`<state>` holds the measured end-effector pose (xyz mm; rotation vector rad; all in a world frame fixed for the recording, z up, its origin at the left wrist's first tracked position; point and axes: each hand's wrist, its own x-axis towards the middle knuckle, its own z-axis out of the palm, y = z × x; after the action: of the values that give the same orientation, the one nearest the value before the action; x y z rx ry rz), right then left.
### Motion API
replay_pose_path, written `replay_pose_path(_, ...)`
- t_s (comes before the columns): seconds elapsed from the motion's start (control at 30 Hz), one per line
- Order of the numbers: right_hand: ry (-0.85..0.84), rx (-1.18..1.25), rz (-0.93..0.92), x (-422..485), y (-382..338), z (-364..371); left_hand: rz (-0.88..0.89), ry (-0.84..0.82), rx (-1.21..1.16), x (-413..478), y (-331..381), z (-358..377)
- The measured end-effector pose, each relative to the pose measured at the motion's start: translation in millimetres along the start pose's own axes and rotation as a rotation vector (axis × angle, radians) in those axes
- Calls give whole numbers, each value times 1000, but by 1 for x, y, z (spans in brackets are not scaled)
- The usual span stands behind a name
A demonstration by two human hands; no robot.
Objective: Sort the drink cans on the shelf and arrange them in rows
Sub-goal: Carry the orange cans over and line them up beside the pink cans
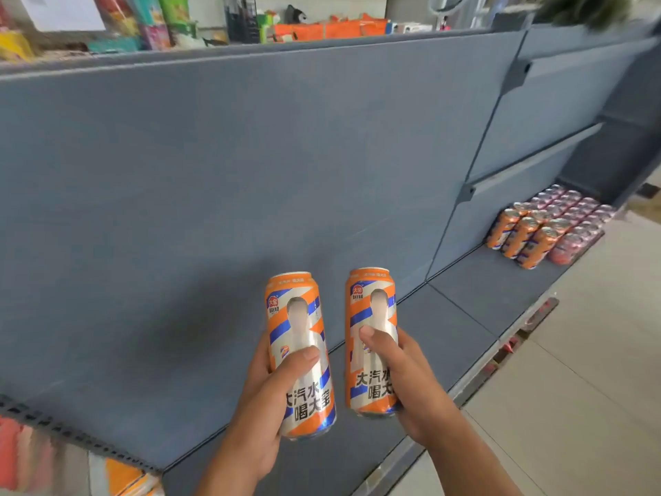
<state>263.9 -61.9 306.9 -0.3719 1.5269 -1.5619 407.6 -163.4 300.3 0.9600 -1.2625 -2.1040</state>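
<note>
My left hand (266, 399) grips a tall orange, white and blue drink can (298, 323), held upright over the grey bottom shelf (475, 302). My right hand (407, 381) grips a second, identical can (372, 306) right beside it. Both cans are off the shelf, labels facing me. Far along the shelf to the right stand rows of orange cans (520, 236), with rows of pink cans (576, 223) right behind them.
A grey back panel (250, 166) rises behind the shelf. Snack packets and orange boxes (322, 30) sit on top of the unit. Pale floor tiles (590, 370) run along the right. Orange packaging (125, 477) shows at the lower left.
</note>
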Motion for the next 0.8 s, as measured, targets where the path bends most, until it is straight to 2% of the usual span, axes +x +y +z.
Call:
replay_pose_path(0.5, 297, 104, -165, -23, -78, -300, -92, -311, 150, 57, -62, 306)
replay_pose_path(0.8, 530, 258, -175, -10, -95, -426, -153, -534, 217, 113, -92, 448)
